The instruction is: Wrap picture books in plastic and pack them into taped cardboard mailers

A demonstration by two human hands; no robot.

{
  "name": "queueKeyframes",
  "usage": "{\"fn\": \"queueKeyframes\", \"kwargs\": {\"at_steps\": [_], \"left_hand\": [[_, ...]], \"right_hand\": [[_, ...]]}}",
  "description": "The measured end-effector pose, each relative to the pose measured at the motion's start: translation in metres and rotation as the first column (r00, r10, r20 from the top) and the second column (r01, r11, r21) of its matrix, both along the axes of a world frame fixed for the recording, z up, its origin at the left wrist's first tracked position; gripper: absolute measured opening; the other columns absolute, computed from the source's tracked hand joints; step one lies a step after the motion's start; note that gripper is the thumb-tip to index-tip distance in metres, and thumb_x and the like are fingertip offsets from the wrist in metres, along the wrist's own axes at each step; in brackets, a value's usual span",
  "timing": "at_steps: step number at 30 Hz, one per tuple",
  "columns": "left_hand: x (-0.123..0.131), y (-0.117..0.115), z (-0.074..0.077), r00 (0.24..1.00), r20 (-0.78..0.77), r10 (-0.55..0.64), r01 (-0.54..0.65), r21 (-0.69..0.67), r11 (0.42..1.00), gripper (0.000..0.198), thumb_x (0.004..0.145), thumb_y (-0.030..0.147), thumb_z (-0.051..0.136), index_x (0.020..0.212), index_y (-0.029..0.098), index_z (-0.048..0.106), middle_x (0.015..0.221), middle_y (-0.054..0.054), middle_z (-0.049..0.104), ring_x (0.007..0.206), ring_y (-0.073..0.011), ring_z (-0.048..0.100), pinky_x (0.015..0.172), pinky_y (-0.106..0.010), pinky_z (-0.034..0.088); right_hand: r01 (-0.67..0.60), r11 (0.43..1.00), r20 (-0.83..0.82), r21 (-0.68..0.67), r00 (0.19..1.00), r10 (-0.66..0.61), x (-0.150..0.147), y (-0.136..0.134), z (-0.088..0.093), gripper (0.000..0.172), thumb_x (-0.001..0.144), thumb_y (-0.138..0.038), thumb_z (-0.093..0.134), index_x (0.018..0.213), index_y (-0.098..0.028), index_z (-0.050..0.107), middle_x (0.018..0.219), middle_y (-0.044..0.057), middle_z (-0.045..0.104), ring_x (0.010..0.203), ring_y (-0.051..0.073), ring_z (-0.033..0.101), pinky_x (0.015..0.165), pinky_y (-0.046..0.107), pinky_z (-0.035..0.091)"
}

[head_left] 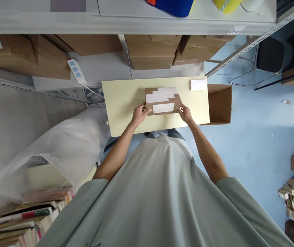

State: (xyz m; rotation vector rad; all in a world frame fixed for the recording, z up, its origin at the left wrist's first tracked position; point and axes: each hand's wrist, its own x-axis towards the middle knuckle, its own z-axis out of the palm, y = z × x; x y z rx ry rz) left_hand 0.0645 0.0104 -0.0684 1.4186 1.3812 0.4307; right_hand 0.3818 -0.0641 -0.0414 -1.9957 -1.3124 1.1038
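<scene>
The left hand (139, 114) and right hand (184, 113) hold the cardboard box (163, 100) between them, fingers curled at its two ends. It rests around the middle of the pale counter (122, 106), a narrow strip before the near edge. A broad stretch runs leftward; rightward, a white stack (198, 85) sits by the far corner, an open carton (219, 103) beyond the right edge.

At twelve o'clock, you face grey metal shelving (136, 24), with a pale yellow table (118, 116) nearer you in that same direction. Glossy blue floor (252, 113) spreads around your three o'clock, catching soft light. A black chair (270, 55) with metal legs stands at two; a plain grey surface (20, 103) fills your nine.
</scene>
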Motion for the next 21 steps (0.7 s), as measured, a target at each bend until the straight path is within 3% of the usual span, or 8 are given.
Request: {"fn": "queueKeyframes", "kwargs": {"at_steps": [4,9,12,15,18,21], "left_hand": [[0.016,-0.029,-0.007,0.994,-0.064,0.088,-0.092,-0.066,0.994,0.061,0.086,0.017,0.083,0.147,0.015,0.076,0.131,-0.014,0.085,0.111,-0.0288,0.083,0.107,-0.04,0.064],[0.042,-0.049,-0.014,0.965,-0.201,0.166,-0.187,-0.093,0.978,0.068,0.088,0.008,0.071,0.155,0.015,0.071,0.13,-0.015,0.086,0.113,-0.0278,0.084,0.108,-0.041,0.065],[0.05,-0.048,-0.014,0.937,-0.304,0.174,-0.198,-0.051,0.979,0.074,0.087,0.005,0.061,0.159,0.019,0.068,0.136,-0.014,0.084,0.122,-0.0288,0.082,0.114,-0.043,0.062],[0.055,-0.042,-0.01,0.896,-0.352,0.27,-0.291,-0.006,0.957,0.082,0.087,0.005,0.054,0.168,0.019,0.058,0.154,-0.015,0.075,0.133,-0.0282,0.078,0.119,-0.042,0.06],[0.064,-0.03,-0.002,0.818,-0.384,0.428,-0.41,0.134,0.902,0.082,0.091,0.01,0.053,0.173,0.016,0.051,0.166,-0.018,0.064,0.148,-0.0297,0.069,0.128,-0.046,0.053],[0.087,-0.01,0.006,0.781,-0.37,0.504,-0.422,0.282,0.861,0.08,0.093,0.013,0.058,0.172,0.018,0.051,0.172,-0.017,0.059,0.161,-0.0309,0.056,0.138,-0.048,0.042]], "right_hand": [[-0.053,0.997,-0.063,-0.055,0.997,0.05,0.022,-0.014,-0.022,0.057,0.099,-0.037,0.076,0.152,-0.018,0.073,0.134,0.011,0.085,0.123,0.031,0.079,0.119,0.051,0.059],[-0.154,0.969,-0.024,-0.192,0.988,0.152,0.049,-0.028,-0.033,0.07,0.098,-0.024,0.073,0.167,-0.028,0.061,0.14,0.007,0.084,0.128,0.031,0.077,0.12,0.056,0.059],[-0.294,0.94,-0.006,-0.175,0.955,0.298,0.07,-0.027,-0.038,0.073,0.101,-0.021,0.065,0.173,-0.025,0.053,0.158,0.009,0.073,0.137,0.031,0.073,0.122,0.055,0.058],[-0.351,0.927,0.036,-0.13,0.933,0.358,0.1,-0.017,-0.046,0.065,0.105,-0.023,0.062,0.17,-0.018,0.057,0.162,0.014,0.07,0.145,0.033,0.068,0.125,0.056,0.055],[-0.325,0.945,0.098,-0.034,0.94,0.327,0.141,0.0,-0.057,0.055,0.109,-0.028,0.061,0.162,-0.017,0.065,0.159,0.016,0.071,0.149,0.034,0.066,0.13,0.057,0.051],[-0.254,0.964,0.143,0.083,0.96,0.241,0.185,0.023,-0.069,0.049,0.111,-0.033,0.061,0.157,-0.019,0.07,0.16,0.016,0.071,0.15,0.034,0.065,0.131,0.057,0.05]]}}
